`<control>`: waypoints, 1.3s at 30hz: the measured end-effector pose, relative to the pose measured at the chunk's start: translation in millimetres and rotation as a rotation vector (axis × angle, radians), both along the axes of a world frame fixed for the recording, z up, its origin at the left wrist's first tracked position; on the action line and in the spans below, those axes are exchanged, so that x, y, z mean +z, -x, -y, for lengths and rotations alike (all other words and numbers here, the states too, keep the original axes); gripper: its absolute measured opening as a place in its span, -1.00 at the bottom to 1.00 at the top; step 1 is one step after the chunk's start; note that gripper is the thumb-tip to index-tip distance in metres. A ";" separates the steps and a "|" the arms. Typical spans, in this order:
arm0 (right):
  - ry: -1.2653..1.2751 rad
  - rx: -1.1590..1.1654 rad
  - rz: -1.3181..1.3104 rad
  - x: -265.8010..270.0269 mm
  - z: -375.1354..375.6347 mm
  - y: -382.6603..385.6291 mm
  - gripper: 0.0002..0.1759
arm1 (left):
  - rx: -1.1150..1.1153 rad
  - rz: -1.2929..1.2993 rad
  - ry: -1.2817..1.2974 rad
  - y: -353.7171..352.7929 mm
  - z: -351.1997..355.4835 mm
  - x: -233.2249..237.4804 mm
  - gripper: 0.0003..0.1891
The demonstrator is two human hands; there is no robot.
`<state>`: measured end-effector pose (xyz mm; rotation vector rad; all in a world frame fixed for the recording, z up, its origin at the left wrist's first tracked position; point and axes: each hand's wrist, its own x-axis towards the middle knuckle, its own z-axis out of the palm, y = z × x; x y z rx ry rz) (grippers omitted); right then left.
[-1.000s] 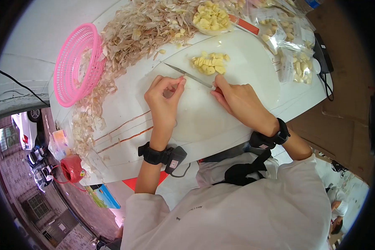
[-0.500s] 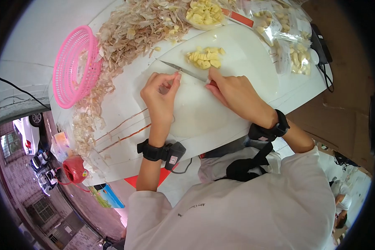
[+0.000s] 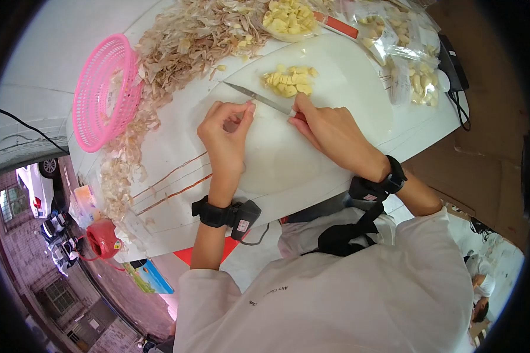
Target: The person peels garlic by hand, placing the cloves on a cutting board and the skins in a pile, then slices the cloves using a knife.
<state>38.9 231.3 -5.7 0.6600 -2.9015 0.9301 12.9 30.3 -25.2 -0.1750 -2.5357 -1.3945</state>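
Note:
My right hand [image 3: 335, 132] grips a small knife [image 3: 254, 96] by its reddish handle, the blade pointing to the upper left over a white cutting board [image 3: 353, 76]. Thumb and fingers of my left hand [image 3: 225, 130] are pinched together just below the blade. Something small and pale shows at those fingertips, too small to make out. Beyond the knife, cut garlic pieces [image 3: 290, 80] lie in a heap on the board. A bowl of garlic [image 3: 290, 19] stands past the board's far edge.
A mound of garlic skins [image 3: 188, 47] spreads across the far left, beside a tilted pink basket [image 3: 103, 94]. Clear bags of garlic cloves [image 3: 423, 82] lie at the far right. An orange-red handle [image 3: 338, 26] rests by the bowl. A red bag [image 3: 104, 238] hangs near the left edge.
The knife has turned slightly in my right hand, showing more of its handle and blade, with its tip a little farther left. My left hand stays pinched in nearly the same place.

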 end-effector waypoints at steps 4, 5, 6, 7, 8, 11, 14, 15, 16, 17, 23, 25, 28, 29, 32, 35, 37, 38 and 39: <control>0.026 -0.033 0.029 1.7 1.2 0.4 -0.77 | 0.017 0.004 -0.080 0.4 -1.3 -0.5 -0.93; 0.026 -0.033 0.029 1.6 1.3 0.6 -0.77 | 0.010 0.012 -0.060 0.2 -1.1 1.1 -0.92; 0.029 -0.020 0.037 1.6 1.4 0.7 -0.77 | 0.002 0.020 -0.041 -0.1 -0.9 2.0 -0.91; 0.033 -0.008 0.045 1.5 1.3 0.6 -0.77 | 0.002 0.021 -0.042 -0.4 -0.5 2.2 -0.91; 0.032 -0.007 0.045 0.1 1.6 0.4 -0.77 | -0.001 0.018 -0.019 -0.3 0.0 2.4 -0.91; -0.013 -0.015 0.004 -2.9 2.7 0.6 -0.77 | 0.003 0.009 -0.015 -0.6 -0.4 2.9 -0.91; -0.016 -0.006 0.001 0.9 6.3 0.7 -0.76 | 0.003 -0.009 -0.039 -1.0 -3.1 1.9 -0.92; -0.043 0.003 0.001 2.4 7.7 1.7 -0.76 | 0.003 -0.031 -0.043 -0.8 -3.1 1.8 -0.92; -0.070 0.015 0.001 3.1 8.0 2.3 -0.76 | 0.000 -0.030 -0.043 -0.8 -3.0 1.8 -0.92; -0.070 0.014 0.002 3.1 7.0 2.4 -0.76 | 0.001 -0.029 -0.039 -0.6 -2.6 1.7 -0.93; -0.102 0.021 -0.004 2.7 5.6 1.8 -0.77 | 0.001 -0.018 -0.049 -0.3 -0.7 0.6 -0.92; -0.135 0.042 -0.014 2.6 6.2 0.9 -0.78 | -0.003 -0.001 -0.044 -0.6 -0.4 0.7 -0.91; -0.142 0.049 -0.010 4.1 5.1 1.2 -0.77 | 0.009 0.036 -0.060 -1.3 -1.2 1.3 -0.92; -0.142 0.047 -0.010 4.2 4.5 0.9 -0.77 | 0.014 0.029 -0.045 -1.5 -1.6 1.7 -0.92; -0.070 0.022 0.020 3.8 3.5 1.2 -0.77 | 0.017 0.014 -0.037 -0.6 -1.3 0.5 -0.92; -0.038 0.004 0.012 2.5 2.7 0.0 -0.77 | 0.014 0.014 -0.059 -1.2 -2.3 1.4 -0.93; -0.028 0.026 -0.004 2.2 3.0 0.7 -0.77 | 0.009 0.017 -0.074 -0.8 -2.6 1.5 -0.92; -0.028 0.024 -0.005 2.4 3.1 0.8 -0.77 | 0.002 0.003 -0.062 -0.3 -1.8 0.6 -0.92; -0.042 0.025 0.005 2.8 3.2 0.6 -0.77 | -0.005 -0.010 -0.051 0.0 -1.4 0.1 -0.92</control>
